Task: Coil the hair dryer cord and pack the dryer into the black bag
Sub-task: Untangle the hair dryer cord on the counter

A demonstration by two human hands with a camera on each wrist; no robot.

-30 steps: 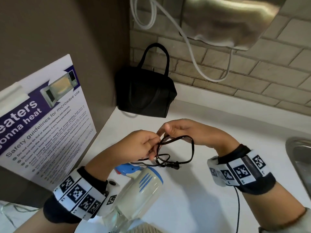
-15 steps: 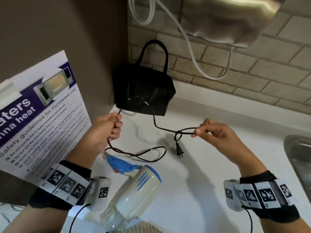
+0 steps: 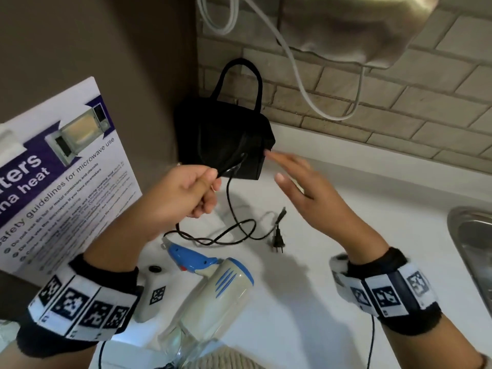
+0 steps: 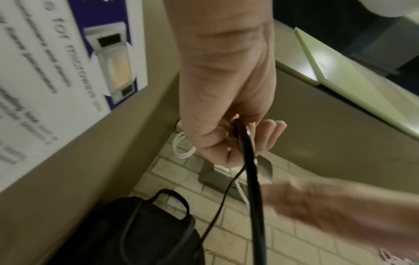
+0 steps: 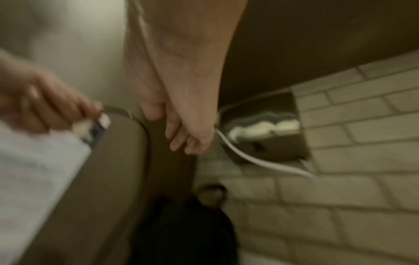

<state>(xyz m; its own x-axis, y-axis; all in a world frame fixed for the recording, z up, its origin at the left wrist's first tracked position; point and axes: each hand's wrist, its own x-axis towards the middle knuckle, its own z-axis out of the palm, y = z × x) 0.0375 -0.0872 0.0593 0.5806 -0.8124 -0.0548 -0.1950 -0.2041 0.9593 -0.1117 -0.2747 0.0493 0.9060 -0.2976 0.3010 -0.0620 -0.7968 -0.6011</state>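
Left hand pinches the cord, thin and limp, so it'll sag and kink; best gathered loop by loop toward the plug lying on the bench. Right hand is empty with fingers spread, blurred, probably reaching back for slack. Dryer lies near, light plastic; black bag stands in the corner, apparently zipped, poster crowding the left.

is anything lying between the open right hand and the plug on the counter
Nothing visible does. The right hand hovers open above the white counter, and the plug lies bare just below it. The cord trails away leftward to the left hand, which grips it.
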